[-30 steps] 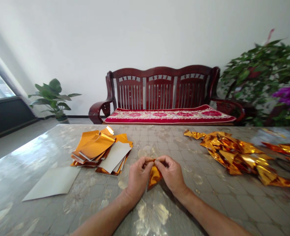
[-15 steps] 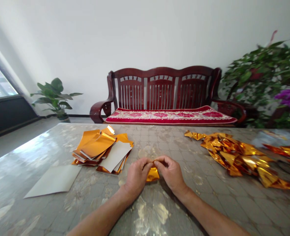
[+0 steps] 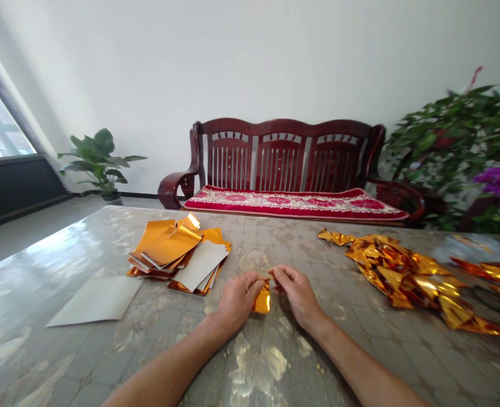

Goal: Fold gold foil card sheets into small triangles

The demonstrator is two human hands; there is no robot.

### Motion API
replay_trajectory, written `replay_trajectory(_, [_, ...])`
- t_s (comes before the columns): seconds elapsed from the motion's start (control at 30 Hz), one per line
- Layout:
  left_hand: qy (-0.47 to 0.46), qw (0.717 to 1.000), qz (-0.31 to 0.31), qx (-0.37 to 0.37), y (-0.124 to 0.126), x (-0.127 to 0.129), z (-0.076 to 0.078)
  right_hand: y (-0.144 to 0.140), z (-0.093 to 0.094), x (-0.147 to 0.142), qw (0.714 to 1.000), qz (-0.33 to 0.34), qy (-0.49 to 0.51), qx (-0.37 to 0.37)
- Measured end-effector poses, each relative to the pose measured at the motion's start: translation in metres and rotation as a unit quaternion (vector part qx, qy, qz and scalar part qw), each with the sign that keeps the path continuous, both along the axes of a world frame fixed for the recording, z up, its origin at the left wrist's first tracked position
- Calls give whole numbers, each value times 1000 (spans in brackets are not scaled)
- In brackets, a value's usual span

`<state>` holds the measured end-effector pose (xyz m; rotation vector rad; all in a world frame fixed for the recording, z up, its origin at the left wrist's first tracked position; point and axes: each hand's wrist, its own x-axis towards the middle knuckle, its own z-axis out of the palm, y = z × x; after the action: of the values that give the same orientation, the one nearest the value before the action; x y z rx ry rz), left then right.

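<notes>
Head view: gold foil piece (image 3: 262, 297) between left hand (image 3: 237, 299) and right hand (image 3: 298, 294)

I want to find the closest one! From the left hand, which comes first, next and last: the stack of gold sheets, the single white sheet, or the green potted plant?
1. Stack of flat gold foil sheets, just left of the left hand.
2. Single white paper sheet, farther left on the table.
3. Green potted plant, far back-left on the floor.
</notes>
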<state>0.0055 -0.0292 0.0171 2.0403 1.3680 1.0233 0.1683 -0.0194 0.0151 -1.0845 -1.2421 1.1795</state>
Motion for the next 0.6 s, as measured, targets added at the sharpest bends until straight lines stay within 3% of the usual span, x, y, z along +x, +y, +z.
replay_trajectory(0.13, [-25,999,-27,-29,-1,1,0,0,-3,-2,997,61,39,-39])
replay_trajectory(0.33, [-16,999,-15,-34,1,1,-1,-2,-2,2,987,98,105,-76])
replay_trajectory(0.6, [18,1000,-10,-19,0,1,2,-1,-2,2,998,64,23,-13])
